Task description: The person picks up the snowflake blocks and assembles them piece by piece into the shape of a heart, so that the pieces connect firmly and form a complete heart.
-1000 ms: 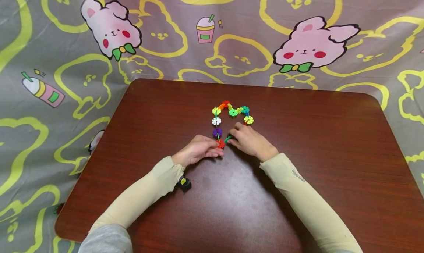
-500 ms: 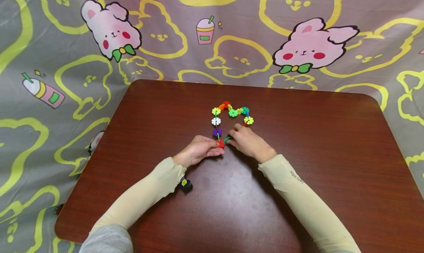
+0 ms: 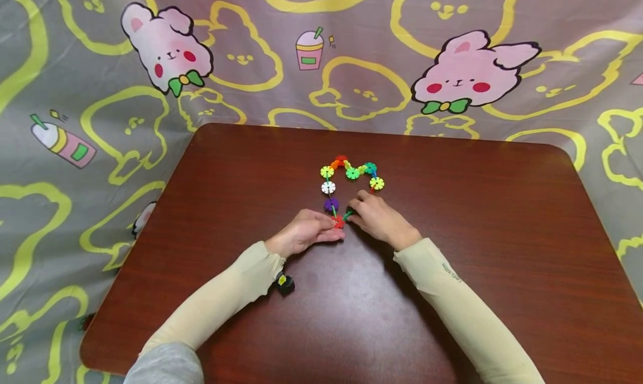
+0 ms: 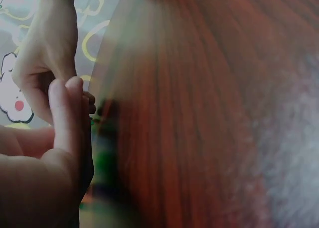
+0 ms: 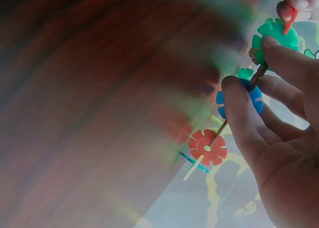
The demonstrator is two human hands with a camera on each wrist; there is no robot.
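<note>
A chain of interlocking snowflake discs bends round on the table, with a purple disc [image 3: 331, 205] and a white disc [image 3: 329, 187] on its left side. My left hand [image 3: 303, 231] pinches a red disc [image 3: 339, 222] at the near end. My right hand [image 3: 379, 217] holds the green disc [image 5: 276, 38] beside it; the red disc's edge meets this green one in the right wrist view. A blue disc [image 5: 239, 101] lies under the right thumb, joined by a brown disc seen edge-on. Beyond it sits another red disc [image 5: 208, 147]. The fingers hide part of the join.
The brown wooden table [image 3: 502, 233] extends around both hands. A patterned curtain [image 3: 361, 15] hangs behind and to the left of it. A small black device [image 3: 285, 284] is at the left wrist. Yellow disc [image 3: 377, 183] and other discs form the chain's far side.
My left hand has shifted slightly right with the red disc, and the purple disc has followed. The right hand keeps nearly the same place. The head view has tilted a little.
</note>
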